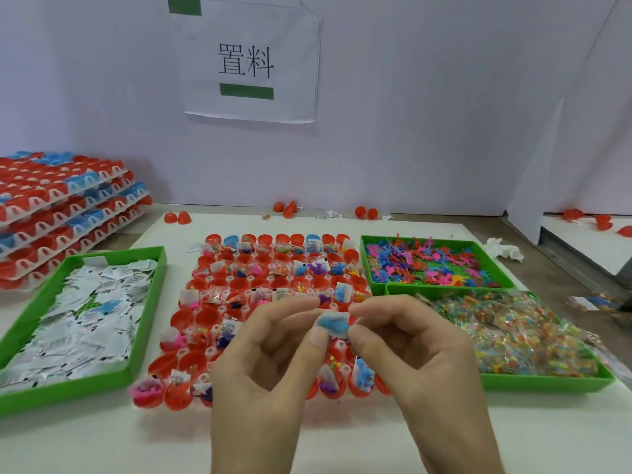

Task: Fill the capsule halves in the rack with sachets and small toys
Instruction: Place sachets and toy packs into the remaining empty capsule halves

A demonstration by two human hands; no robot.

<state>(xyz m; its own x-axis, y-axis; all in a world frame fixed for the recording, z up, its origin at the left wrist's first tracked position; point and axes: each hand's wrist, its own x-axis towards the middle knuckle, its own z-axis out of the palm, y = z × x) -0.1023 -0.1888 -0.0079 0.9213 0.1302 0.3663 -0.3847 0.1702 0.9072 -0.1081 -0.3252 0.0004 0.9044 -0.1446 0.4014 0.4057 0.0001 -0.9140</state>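
Left hand (270,371) and right hand (410,364) together pinch one small white sachet (337,331) between thumbs and forefingers, with a blue toy (331,323) pressed against its face. The sachet hangs above the rack (309,278), just right of the rack's middle. Red capsule halves (201,318) fill the rack, and many already hold sachets and coloured toys. At 9 o'clock a green tray (145,319) holds white sachets. At 2 o'clock a second tray (366,265) holds small plastic toys, and at 3 o'clock a third tray (547,383) holds clear packets of coloured beads. Stacked racks (68,206) sit on the surface (102,439) at 10 o'clock.
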